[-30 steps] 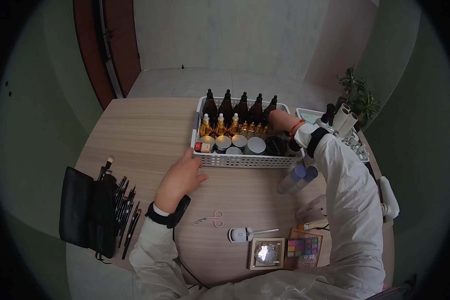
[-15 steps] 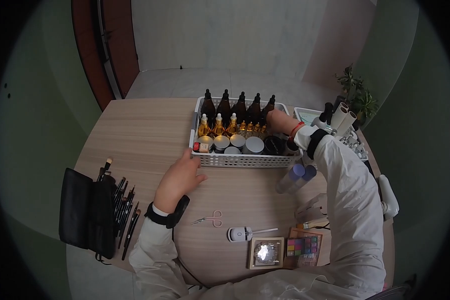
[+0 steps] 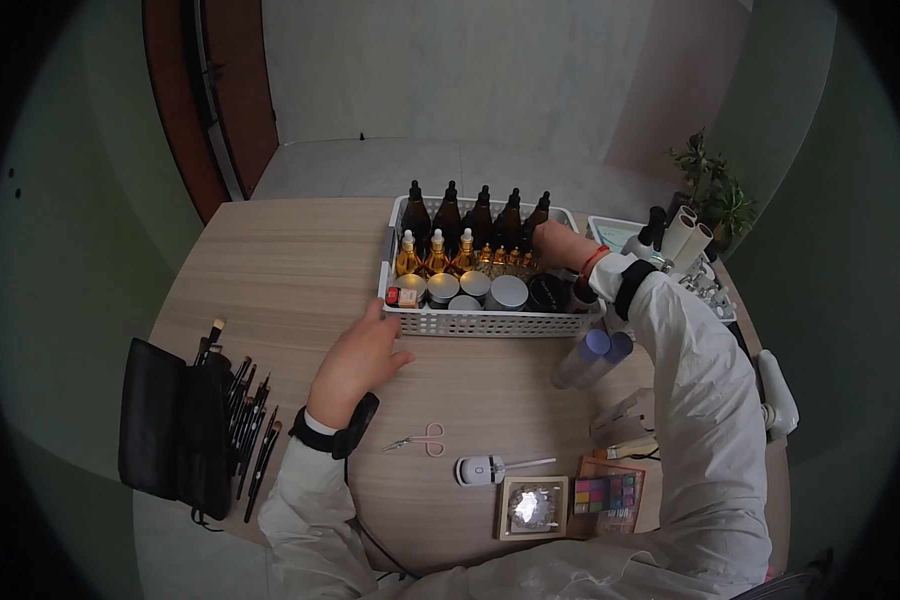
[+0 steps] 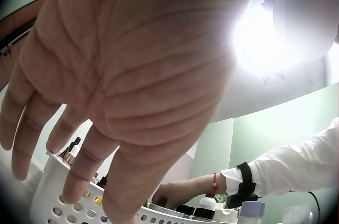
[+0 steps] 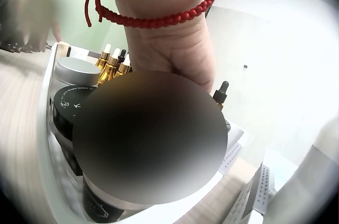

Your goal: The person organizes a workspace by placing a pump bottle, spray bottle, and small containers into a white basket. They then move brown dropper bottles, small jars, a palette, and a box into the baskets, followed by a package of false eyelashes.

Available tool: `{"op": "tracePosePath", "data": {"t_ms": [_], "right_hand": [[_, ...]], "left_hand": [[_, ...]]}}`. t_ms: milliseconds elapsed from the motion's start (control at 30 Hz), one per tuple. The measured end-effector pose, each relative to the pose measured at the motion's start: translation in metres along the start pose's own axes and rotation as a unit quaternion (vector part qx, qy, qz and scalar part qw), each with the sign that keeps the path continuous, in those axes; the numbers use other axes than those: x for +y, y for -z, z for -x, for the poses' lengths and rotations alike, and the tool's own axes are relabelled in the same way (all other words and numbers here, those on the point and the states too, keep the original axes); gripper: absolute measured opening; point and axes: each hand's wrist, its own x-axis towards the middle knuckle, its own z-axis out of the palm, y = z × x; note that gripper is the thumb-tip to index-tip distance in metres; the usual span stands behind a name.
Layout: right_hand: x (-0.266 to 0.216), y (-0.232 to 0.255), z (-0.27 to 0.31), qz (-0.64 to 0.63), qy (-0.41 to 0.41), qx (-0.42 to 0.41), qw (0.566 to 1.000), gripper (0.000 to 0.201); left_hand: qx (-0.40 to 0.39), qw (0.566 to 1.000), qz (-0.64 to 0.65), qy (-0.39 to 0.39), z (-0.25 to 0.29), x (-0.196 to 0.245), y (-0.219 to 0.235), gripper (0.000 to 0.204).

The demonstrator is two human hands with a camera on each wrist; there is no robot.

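A white perforated basket (image 3: 490, 323) holds brown dropper bottles (image 3: 450, 210) along its back, gold dropper bottles (image 3: 438, 256), several tiny gold-topped vials (image 3: 500, 256) and round jars (image 3: 509, 292) in front. My left hand (image 3: 358, 360) rests at the basket's front left corner, fingers straight, palm toward the left wrist view. Inside the basket's right end is my right hand (image 3: 560, 246), beside the rightmost brown bottle and the last vials. Its fingers point down and are hidden; in the right wrist view a dark blurred patch covers them, so I cannot tell what they hold.
A second white basket (image 3: 610, 232) with pump bottles stands at the right. Two purple-capped bottles (image 3: 596, 344) are under my right forearm. Nearer lie pink scissors (image 3: 434, 440), a white handheld device (image 3: 479, 470), a framed compact (image 3: 533, 508) and a color palette (image 3: 606, 493). Brushes (image 3: 248, 405) lie left.
The head view has shifted slightly. Both hands stay in about the same places at the basket, and its contents look unchanged.
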Motion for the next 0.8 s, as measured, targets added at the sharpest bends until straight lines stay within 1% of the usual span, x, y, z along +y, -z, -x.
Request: {"op": "tracePosePath", "data": {"t_ms": [67, 133, 167, 233, 333, 433, 500, 533, 600, 633, 667, 733, 800], "right_hand": [[0.002, -0.002, 0.0, -0.018, 0.006, 0.008, 1.0, 0.026], [0.004, -0.003, 0.0, -0.036, 0.012, 0.016, 0.999, 0.024], [0.005, -0.004, 0.0, -0.047, 0.014, 0.018, 0.999, 0.022], [0.005, -0.004, 0.002, -0.059, 0.014, 0.02, 0.998, 0.02], [0.004, -0.004, 0.003, -0.049, 0.026, 0.036, 0.998, 0.015], [0.003, -0.001, 0.004, -0.025, 0.005, 0.017, 1.0, 0.018], [0.008, 0.005, 0.007, -0.063, 0.024, -0.019, 0.998, 0.026], [0.012, 0.01, 0.007, -0.062, 0.025, -0.017, 0.998, 0.026], [0.026, 0.024, 0.006, -0.123, -0.024, -0.053, 0.991, 0.035], [0.033, 0.03, 0.006, -0.129, 0.008, -0.027, 0.991, 0.04], [0.036, 0.032, 0.003, -0.129, 0.007, -0.028, 0.991, 0.04], [0.041, 0.031, -0.002, -0.072, -0.139, -0.081, 0.984, 0.05], [0.041, 0.024, 0.002, -0.07, -0.145, -0.091, 0.983, 0.053]], "left_hand": [[0.0, 1.0, 0.0, -0.001, 0.0, 0.0, -0.001, 0.035], [0.037, 0.999, 0.009, -0.016, 0.001, 0.0, -0.003, 0.033], [0.037, 0.999, 0.008, -0.016, 0.001, 0.0, -0.002, 0.033], [0.001, 1.0, 0.002, -0.001, -0.001, -0.001, -0.001, 0.035], [0.005, 1.0, 0.001, -0.003, -0.001, -0.002, -0.002, 0.034], [0.012, 1.0, 0.002, -0.01, -0.002, -0.005, -0.005, 0.034], [0.011, 1.0, 0.0, -0.011, 0.0, -0.002, -0.003, 0.034], [0.009, 1.0, -0.001, -0.011, 0.0, -0.002, -0.001, 0.033], [0.011, 1.0, 0.001, -0.012, 0.0, -0.003, -0.002, 0.033], [0.011, 1.0, 0.003, -0.013, 0.0, -0.004, -0.003, 0.033], [0.01, 1.0, 0.004, -0.014, 0.0, -0.004, -0.004, 0.033], [0.046, 0.999, 0.008, -0.028, 0.0, -0.004, -0.007, 0.032], [0.046, 0.999, 0.005, -0.027, 0.001, -0.003, -0.006, 0.032]]}}
